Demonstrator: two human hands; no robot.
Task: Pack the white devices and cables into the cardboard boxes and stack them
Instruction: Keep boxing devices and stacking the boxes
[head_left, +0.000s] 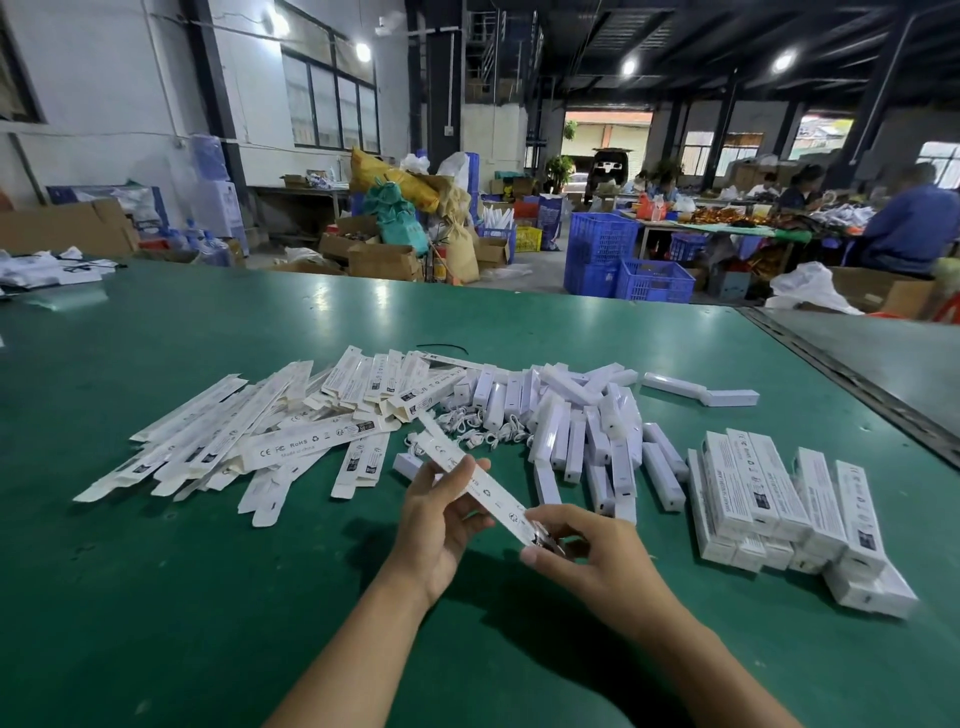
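Both my hands hold one flat white carton box (470, 475) above the green table (208, 597). My left hand (441, 514) grips its middle with fingers curled round it. My right hand (576, 551) pinches its near end. A heap of flat unfolded cartons (270, 436) lies to the left. White bar-shaped devices (582, 431) are piled in the middle, with coiled white cables (480, 423) beside them. Packed boxes (779, 509) are stacked at the right.
Two more white devices (698, 391) lie apart at the back right of the pile. A seam in the table (852, 379) runs along the right. Beyond the table are blue crates (623, 260), cardboard boxes and seated people at another table.
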